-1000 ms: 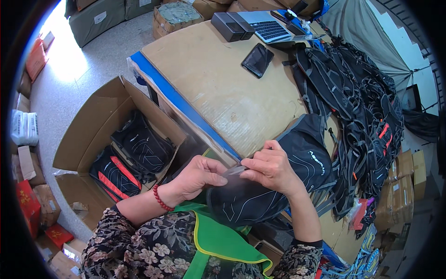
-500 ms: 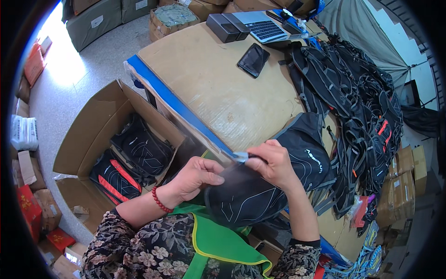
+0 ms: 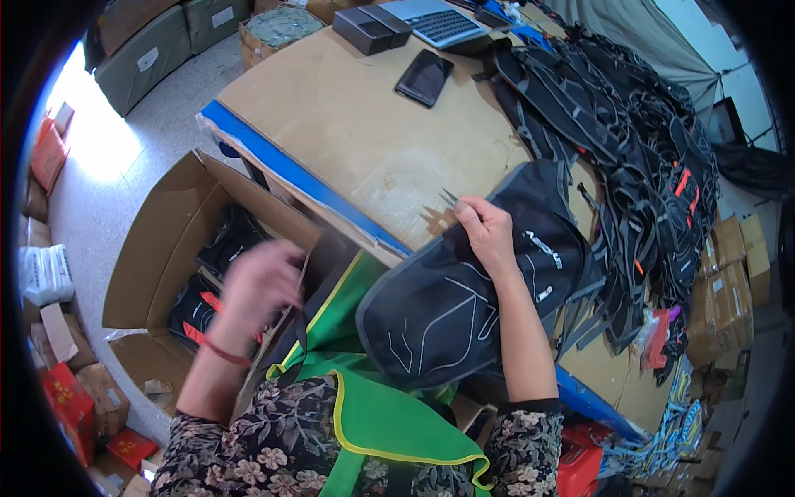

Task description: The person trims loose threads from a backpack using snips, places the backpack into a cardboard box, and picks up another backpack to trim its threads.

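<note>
We find the black backpack lying across the near edge of the desk. We judge it light, soft and pliable, neither fragile nor slippery; its edge binding or straps should give the surest hold. The right hand, forearm over the pack, grips a small pointed metal tool. The left hand blurs beside the carton; we cannot tell its grip.
</note>
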Demonstrator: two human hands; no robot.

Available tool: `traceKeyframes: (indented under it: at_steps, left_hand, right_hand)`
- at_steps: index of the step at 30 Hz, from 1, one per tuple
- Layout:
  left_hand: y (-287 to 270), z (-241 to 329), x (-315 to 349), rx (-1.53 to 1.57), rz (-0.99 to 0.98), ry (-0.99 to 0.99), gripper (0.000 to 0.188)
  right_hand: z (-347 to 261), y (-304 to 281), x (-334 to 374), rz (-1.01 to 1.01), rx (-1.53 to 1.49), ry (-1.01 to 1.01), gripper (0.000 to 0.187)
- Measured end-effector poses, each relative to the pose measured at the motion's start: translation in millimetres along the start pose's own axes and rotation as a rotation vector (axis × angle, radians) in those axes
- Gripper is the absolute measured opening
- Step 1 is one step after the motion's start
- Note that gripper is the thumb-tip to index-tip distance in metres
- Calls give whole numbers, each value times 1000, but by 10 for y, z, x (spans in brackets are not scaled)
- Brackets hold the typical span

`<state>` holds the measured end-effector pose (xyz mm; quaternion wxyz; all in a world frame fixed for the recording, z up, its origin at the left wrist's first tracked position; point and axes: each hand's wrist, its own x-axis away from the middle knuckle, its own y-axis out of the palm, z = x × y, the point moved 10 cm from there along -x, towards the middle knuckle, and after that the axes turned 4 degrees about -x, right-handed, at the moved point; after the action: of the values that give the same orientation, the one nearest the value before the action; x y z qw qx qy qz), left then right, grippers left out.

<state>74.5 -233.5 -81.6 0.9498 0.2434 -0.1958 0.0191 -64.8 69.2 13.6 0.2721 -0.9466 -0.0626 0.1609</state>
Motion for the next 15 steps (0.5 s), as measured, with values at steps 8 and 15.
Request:
traceKeyframes:
  at_steps: [8,15]
  left_hand:
    - [-3086,1709,1071,27,729,867,28]
    - [492,-467,104,-303,-247,-123,31]
  right_hand:
    - [205,54,-111,-49,-496,166,36]
    - [202,-338,7,130,-714,222,34]
